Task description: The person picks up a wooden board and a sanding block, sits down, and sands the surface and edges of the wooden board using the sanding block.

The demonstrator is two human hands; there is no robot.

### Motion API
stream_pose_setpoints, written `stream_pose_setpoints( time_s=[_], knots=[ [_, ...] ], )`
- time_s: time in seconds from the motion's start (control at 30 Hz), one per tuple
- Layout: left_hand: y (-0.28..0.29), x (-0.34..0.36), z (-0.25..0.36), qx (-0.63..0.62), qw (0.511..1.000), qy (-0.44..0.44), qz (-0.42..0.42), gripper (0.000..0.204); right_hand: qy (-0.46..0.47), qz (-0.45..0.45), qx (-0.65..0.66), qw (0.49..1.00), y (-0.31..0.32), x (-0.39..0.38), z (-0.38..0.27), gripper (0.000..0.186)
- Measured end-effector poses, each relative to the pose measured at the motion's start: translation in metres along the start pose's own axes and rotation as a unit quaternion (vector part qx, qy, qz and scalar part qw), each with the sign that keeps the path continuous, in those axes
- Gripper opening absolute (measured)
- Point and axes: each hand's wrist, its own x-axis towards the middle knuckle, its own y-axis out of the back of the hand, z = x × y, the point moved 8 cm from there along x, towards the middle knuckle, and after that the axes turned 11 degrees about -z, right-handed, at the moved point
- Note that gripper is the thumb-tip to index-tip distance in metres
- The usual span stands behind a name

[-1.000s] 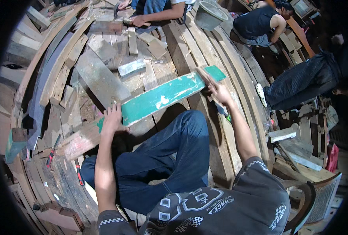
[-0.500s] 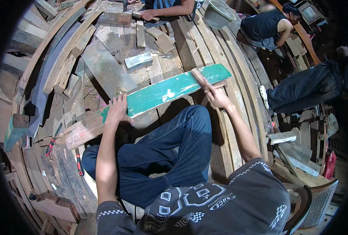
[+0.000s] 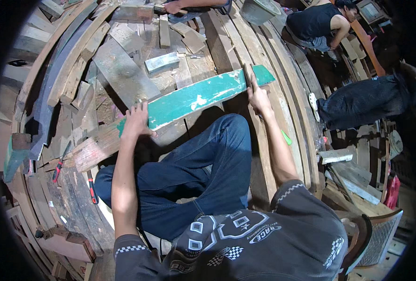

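Since the frame half a second ago, the right hand (image 3: 260, 97) and its wooden strip (image 3: 249, 77) have shifted toward the right end of the green board (image 3: 196, 99), and the strip, formerly slanted, now lies more squarely across it. The left hand remains at the board's left part.

Condition of hands: the left is spread over the board, fingers across the upper face and thumb along the near edge. The right grips the strip with the index finger stretched along it; thumb placement cannot be told.

Condition of board: it lies crosswise just beyond the person's bent knee in jeans (image 3: 226, 150). Green paint covers most of the face, with pale chipped patches toward the middle; the stretch left of the left hand is bare wood with a reddish tinge. Its right end lies over long beams (image 3: 283, 100).

Surroundings, relative to the board: a grey block (image 3: 162, 63) sits beyond its middle, with a wide plank (image 3: 123, 70) to the left of that block. Two red-handled tools (image 3: 92, 192) lie off its left end, apart from each other. A bucket (image 3: 258, 11) stands well beyond its right end. Farther right of the bucket, a person in a dark sleeveless top (image 3: 313, 22) bends forward. A bright green item (image 3: 286, 137) shows on the near side of the right end, beside the right forearm; its kind cannot be told.
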Motion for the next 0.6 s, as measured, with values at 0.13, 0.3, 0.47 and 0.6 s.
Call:
stream_pose_setpoints(
  time_s=[0.13,0.3,0.47,0.6],
  knots=[
    [-0.001,-0.004,-0.012,0.006,1.0,0.01,-0.017,0.12,0.297,-0.123,-0.069,0.944,-0.03,-0.021,-0.05,0.061],
    [0.0,0.009,0.006,-0.005,1.0,-0.011,-0.007,0.119,0.155,0.057,-0.021,0.986,-0.002,0.0,0.008,0.059],
    [0.003,-0.003,-0.003,0.004,1.0,0.011,-0.026,0.122,0.124,-0.069,0.016,0.99,-0.002,-0.005,-0.01,0.059],
    [-0.001,0.007,0.001,0.006,1.0,0.005,-0.021,0.122,0.252,-0.02,-0.038,0.967,-0.013,-0.01,-0.015,0.058]
  ],
)
